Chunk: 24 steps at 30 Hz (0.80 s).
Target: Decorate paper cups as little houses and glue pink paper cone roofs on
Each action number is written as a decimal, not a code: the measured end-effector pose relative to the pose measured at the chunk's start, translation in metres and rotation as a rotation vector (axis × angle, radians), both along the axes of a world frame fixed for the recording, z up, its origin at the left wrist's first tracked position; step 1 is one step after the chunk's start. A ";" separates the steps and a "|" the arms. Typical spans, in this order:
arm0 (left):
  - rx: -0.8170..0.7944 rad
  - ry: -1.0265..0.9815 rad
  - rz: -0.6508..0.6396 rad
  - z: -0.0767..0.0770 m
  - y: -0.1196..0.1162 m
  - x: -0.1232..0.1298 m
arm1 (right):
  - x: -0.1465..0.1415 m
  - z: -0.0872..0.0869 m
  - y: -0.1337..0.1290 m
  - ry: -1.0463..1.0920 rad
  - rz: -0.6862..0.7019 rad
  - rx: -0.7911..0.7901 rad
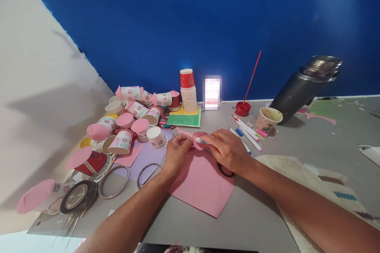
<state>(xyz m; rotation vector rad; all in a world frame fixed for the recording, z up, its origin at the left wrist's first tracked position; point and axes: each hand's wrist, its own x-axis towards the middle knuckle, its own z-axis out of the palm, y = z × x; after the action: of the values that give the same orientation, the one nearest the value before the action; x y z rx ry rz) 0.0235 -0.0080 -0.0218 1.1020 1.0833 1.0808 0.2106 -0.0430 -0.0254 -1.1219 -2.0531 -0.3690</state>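
Observation:
Near the middle of the table, my left hand (179,151) pinches the left edge of a small round pink paper piece (199,136). My right hand (227,150) is closed round a white tube or stick (202,140), whose tip touches the pink piece. Under both hands lies a larger pink paper sheet (204,182). A dark ring (225,170) shows beside the sheet, partly hidden by my right hand. What lies between my left fingertips besides the paper's edge is too small to tell.
Decorated paper cups (121,141) with pink pieces crowd the left, near tape rolls (114,182). A cup stack (189,99) stands at the back. Markers (247,132), a patterned cup (268,119), a dark flask (299,91) and a stained cloth (285,178) are to the right.

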 end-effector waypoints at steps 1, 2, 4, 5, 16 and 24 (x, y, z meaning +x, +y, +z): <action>-0.007 -0.031 -0.010 0.001 0.000 0.001 | 0.000 -0.001 0.000 -0.012 -0.009 -0.001; -0.013 -0.049 -0.024 0.002 0.000 0.001 | 0.000 -0.001 0.000 -0.023 -0.018 0.001; -0.027 -0.082 -0.068 0.003 -0.001 0.002 | -0.001 -0.002 0.001 -0.053 -0.035 0.009; -0.039 -0.103 -0.097 0.004 -0.001 0.002 | -0.001 -0.003 0.001 -0.070 -0.045 0.011; -0.139 -0.184 -0.133 0.007 -0.014 0.007 | -0.003 -0.003 -0.004 -0.092 -0.179 -0.065; -0.100 -0.149 -0.132 0.008 -0.013 0.006 | -0.006 0.000 -0.005 0.076 -0.209 -0.297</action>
<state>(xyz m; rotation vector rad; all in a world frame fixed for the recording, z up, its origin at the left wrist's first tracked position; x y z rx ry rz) 0.0297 -0.0208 -0.0142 0.9833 0.9238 0.9785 0.2043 -0.0484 -0.0253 -1.5123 -1.9718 -0.1205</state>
